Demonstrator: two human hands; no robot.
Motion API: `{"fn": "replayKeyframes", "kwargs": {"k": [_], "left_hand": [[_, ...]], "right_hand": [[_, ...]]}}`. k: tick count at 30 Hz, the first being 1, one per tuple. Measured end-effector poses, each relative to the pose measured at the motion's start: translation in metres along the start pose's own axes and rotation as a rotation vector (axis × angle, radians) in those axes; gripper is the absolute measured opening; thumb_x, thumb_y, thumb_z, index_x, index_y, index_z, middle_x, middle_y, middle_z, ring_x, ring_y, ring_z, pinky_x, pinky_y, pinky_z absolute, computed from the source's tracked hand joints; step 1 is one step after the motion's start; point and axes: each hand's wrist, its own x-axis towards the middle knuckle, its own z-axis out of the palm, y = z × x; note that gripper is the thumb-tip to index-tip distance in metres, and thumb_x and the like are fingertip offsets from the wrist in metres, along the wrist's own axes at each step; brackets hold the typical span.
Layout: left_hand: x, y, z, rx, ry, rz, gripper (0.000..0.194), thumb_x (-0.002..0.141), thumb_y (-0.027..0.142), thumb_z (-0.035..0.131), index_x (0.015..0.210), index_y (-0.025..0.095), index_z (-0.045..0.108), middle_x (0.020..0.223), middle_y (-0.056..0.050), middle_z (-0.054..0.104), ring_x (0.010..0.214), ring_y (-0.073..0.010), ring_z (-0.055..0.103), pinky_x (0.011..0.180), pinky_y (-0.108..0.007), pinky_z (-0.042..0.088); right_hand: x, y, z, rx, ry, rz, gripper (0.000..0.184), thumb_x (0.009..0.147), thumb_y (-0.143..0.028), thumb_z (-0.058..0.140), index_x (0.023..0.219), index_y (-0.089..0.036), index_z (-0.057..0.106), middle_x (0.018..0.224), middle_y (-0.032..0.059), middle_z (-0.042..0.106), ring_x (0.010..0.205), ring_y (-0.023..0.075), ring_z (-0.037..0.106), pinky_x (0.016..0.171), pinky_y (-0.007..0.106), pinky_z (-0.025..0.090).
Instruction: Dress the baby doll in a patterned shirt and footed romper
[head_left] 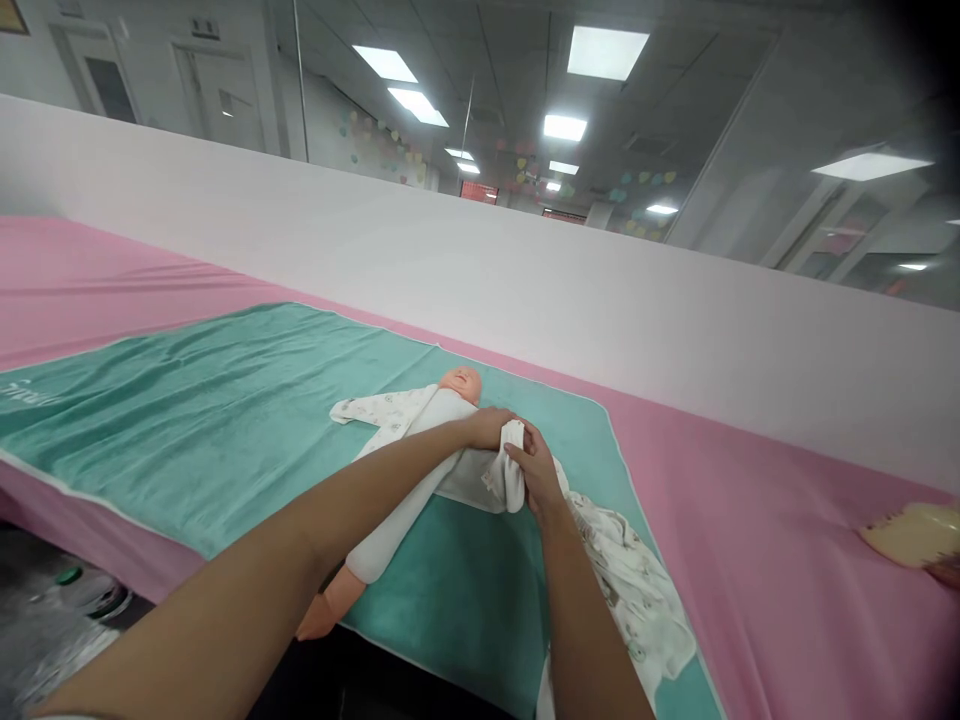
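Note:
A baby doll [460, 384] lies on its back on a green towel [225, 400], its legs toward me. White cloth covers its body, and a white printed baby garment [390, 410] has one sleeve spread out to the left. On the doll's right-hand side, my left hand [491, 428] is closed at the garment, its fingertips partly hidden. My right hand [540, 470] pinches a gathered white sleeve [513, 465] between thumb and fingers. The doll's arm on that side is hidden from view.
A crumpled printed white cloth [637, 580] lies under and beside my right forearm. Pink sheeting [750, 560] covers the table around the towel. A white ledge with a mirror or glass above stands behind. A yellowish object [915, 535] sits at far right; a plastic bottle [90, 590] is lower left.

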Motion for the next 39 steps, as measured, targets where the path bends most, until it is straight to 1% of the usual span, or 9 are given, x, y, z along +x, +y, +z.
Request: {"fn": "replayKeyframes", "kwargs": {"k": [3,8,14,17,20,25,28,32,39], "left_hand": [[-0.004,-0.016,-0.024,-0.052,0.04,-0.014,0.021,0.081,0.024,0.046,0.095,0.016,0.059,0.094,-0.003,0.063,0.084,-0.0156,0.057,0.072,-0.023,0.042],[-0.035,-0.046,-0.061,-0.028,0.266,-0.194,0.019,0.078,0.015,0.041,0.087,0.017,0.057,0.098,-0.006,0.06,0.091,-0.0184,0.054,0.077,-0.029,0.04],[-0.087,-0.069,-0.066,-0.009,0.401,-0.411,0.011,0.079,0.023,0.044,0.085,0.017,0.052,0.096,-0.006,0.056,0.085,-0.0176,0.053,0.072,-0.029,0.04],[-0.126,-0.072,-0.058,-0.08,0.378,-0.535,0.023,0.082,0.04,0.045,0.088,0.018,0.05,0.091,-0.004,0.058,0.077,-0.0173,0.055,0.066,-0.028,0.04],[-0.169,-0.071,-0.05,-0.238,0.268,-0.615,0.045,0.08,0.058,0.041,0.1,0.019,0.051,0.094,-0.005,0.06,0.079,-0.0194,0.057,0.067,-0.028,0.041],[-0.211,-0.052,-0.039,-0.561,0.15,-0.585,0.062,0.08,0.065,0.037,0.123,0.021,0.047,0.124,-0.007,0.052,0.108,-0.0254,0.051,0.089,-0.031,0.039],[-0.211,-0.035,-0.033,-0.698,0.205,-0.559,0.067,0.079,0.062,0.044,0.129,0.017,0.043,0.129,-0.009,0.049,0.115,-0.0263,0.047,0.093,-0.031,0.037],[-0.205,-0.023,-0.025,-0.777,0.198,-0.646,0.067,0.074,0.064,0.049,0.119,0.015,0.046,0.107,-0.01,0.06,0.093,-0.0251,0.057,0.076,-0.031,0.043],[-0.21,-0.027,-0.02,-0.429,0.36,-0.639,0.035,0.083,0.053,0.041,0.081,0.018,0.045,0.065,0.001,0.051,0.061,-0.0144,0.048,0.056,-0.026,0.032]], "right_hand": [[-0.005,-0.005,0.006,0.066,-0.083,0.086,0.062,0.069,-0.038,0.065,0.127,-0.026,0.046,0.127,0.0048,0.051,0.11,0.0239,0.053,0.086,0.035,0.048],[-0.021,-0.015,0.029,0.108,-0.433,0.191,0.055,0.076,-0.039,0.061,0.128,-0.028,0.047,0.132,0.0048,0.046,0.108,0.023,0.054,0.082,0.034,0.05],[-0.036,-0.021,0.05,0.095,-0.699,0.21,0.045,0.08,-0.038,0.058,0.123,-0.025,0.051,0.133,0.0091,0.044,0.104,0.0213,0.056,0.089,0.04,0.046],[-0.032,-0.014,0.048,-0.002,-0.598,0.189,0.042,0.081,-0.04,0.055,0.119,-0.022,0.052,0.122,0.0101,0.053,0.094,0.0192,0.06,0.083,0.037,0.048],[-0.023,0.003,0.043,-0.199,-0.323,0.157,0.042,0.081,-0.047,0.053,0.113,-0.019,0.055,0.105,0.0098,0.06,0.082,0.017,0.06,0.072,0.032,0.05],[-0.01,0.026,0.035,-0.683,-0.028,-0.121,0.045,0.08,-0.047,0.052,0.115,-0.019,0.056,0.114,0.0095,0.056,0.1,0.021,0.054,0.084,0.036,0.047],[-0.004,0.028,0.043,-0.801,-0.009,-0.248,0.044,0.084,-0.046,0.046,0.117,-0.019,0.057,0.124,0.0079,0.051,0.117,0.0226,0.044,0.1,0.04,0.036],[0.01,0.023,0.067,-0.754,-0.086,-0.236,0.053,0.086,-0.048,0.043,0.13,-0.019,0.047,0.137,0.0057,0.04,0.126,0.0218,0.035,0.108,0.039,0.027],[0.046,0.03,0.086,-0.668,-0.107,-0.231,0.046,0.081,-0.044,0.05,0.12,-0.018,0.056,0.135,0.0055,0.042,0.126,0.0211,0.036,0.108,0.037,0.025]]}}
